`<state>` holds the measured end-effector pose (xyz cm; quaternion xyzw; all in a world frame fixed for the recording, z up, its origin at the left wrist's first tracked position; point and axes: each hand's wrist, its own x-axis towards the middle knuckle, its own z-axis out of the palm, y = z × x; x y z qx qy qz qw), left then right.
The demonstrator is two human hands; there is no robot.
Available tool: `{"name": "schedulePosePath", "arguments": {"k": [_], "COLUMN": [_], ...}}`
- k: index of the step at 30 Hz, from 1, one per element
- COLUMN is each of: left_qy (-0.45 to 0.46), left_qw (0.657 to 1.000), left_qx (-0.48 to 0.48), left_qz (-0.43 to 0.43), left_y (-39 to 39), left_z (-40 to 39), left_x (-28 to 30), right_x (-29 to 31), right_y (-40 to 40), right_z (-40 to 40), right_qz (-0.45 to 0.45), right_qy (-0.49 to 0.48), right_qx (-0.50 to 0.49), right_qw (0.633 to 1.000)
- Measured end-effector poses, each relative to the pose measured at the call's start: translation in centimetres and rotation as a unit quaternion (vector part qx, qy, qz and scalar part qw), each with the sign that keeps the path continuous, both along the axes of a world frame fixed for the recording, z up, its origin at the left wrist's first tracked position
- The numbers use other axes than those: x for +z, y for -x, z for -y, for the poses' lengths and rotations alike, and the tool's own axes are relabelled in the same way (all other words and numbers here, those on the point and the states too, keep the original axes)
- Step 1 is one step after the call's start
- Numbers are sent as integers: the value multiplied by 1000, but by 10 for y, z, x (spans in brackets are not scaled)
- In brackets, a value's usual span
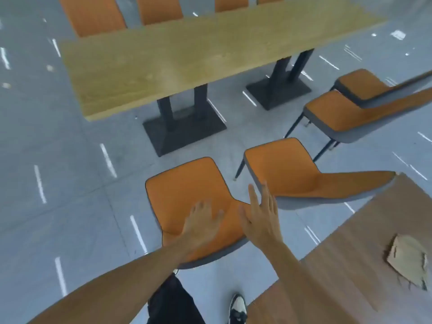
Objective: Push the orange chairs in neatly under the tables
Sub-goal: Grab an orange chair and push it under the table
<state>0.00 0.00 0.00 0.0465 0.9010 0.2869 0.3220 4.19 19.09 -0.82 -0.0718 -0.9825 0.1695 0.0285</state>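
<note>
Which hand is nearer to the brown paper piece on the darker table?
Right. The right hand is over the nearest chair's right edge, closer to the paper; the left hand lies farther left.

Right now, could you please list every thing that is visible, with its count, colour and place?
Long table: one, light wood, black bases, centre top.
Chairs behind it: four, orange, top edge.
Chairs in the aisle: four, orange with grey shells, centre to right, pulled out.
Near table: one, brown wood, bottom right.
Torn cardboard: one, tan, on the near table.
Floor: grey, shiny.
Shoe: one, black and white, bottom.
Left hand, right hand: open, over the nearest chair.
</note>
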Motion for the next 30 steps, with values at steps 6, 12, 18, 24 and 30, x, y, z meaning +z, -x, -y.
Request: {"name": "schedulePosePath", "arguments": {"k": [6,12,18,24,30], "left_qy": [82,153,192,204,206], "left_qw": [993,978,971,967,962], "left_qx": [68,102,105,104,117], "left_qz": [-46,-99,-96,-115,-133], "left_y": [-80,-92,-79,-1,133], "left_z": [-6,3,5,16,36], "left_x": [-23,-26,-43,-43,-39], "right_x": [-37,-30,-40,-52,-52], "right_y": [-26,-9,1,78,214], "right_z": [-12,-18,-15,-6,16], "right_qz": [80,101,41,20,54], "right_qy": [-42,-85,-7,-12,-50], "right_qx": [126,213,231,224,184], "right_qw": [988,968,972,974,980]}}
